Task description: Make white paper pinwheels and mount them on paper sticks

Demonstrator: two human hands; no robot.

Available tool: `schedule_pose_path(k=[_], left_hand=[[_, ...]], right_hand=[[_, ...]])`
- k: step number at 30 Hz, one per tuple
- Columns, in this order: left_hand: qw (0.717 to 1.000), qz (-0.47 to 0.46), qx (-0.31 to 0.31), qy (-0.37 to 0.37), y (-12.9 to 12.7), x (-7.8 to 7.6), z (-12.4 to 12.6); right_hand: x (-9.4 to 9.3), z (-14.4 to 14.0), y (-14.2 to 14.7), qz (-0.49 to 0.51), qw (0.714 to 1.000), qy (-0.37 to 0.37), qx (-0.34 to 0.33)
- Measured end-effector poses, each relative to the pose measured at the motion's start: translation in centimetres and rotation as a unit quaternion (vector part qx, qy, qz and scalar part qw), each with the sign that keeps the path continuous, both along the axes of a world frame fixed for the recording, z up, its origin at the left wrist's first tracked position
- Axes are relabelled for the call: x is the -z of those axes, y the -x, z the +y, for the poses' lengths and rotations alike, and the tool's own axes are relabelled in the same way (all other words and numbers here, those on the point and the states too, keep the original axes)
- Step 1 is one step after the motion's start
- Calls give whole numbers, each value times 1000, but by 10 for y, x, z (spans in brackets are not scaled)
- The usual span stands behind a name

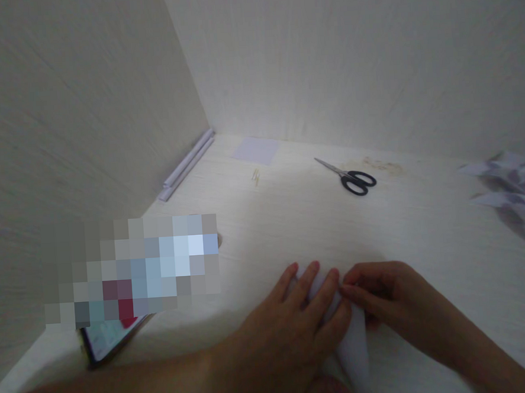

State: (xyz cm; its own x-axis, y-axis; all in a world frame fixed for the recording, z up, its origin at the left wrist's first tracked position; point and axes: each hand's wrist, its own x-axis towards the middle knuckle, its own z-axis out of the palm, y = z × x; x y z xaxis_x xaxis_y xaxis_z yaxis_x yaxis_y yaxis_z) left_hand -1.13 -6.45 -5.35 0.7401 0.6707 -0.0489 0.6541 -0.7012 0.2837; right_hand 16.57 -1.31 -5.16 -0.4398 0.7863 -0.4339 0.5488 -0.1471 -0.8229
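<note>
A folded piece of white paper (356, 357) lies on the pale table near the front, partly covered by my hands. Across it my left hand (308, 330) rests flat, fingers spread and pressing on the paper. At the paper's right edge my right hand (386, 290) is closed in a pinch, thumb against forefinger. The pinched part of the paper is mostly hidden by my fingers.
Scissors with black handles (355, 182) lie farther back. A square of paper (256, 150), small thin sticks (255, 176) and rolled paper (187, 165) are near the walls. At left is a partly blurred phone (106, 342); patterned folded paper shapes (517, 184) lie right.
</note>
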Motion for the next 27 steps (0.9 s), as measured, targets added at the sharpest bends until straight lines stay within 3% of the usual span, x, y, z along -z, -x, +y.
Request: schedule_pose_path(k=[27], left_hand=[[999, -7, 8, 48, 2, -2, 4]], right_hand=[[-2, 0, 1, 17, 1000, 8, 18]])
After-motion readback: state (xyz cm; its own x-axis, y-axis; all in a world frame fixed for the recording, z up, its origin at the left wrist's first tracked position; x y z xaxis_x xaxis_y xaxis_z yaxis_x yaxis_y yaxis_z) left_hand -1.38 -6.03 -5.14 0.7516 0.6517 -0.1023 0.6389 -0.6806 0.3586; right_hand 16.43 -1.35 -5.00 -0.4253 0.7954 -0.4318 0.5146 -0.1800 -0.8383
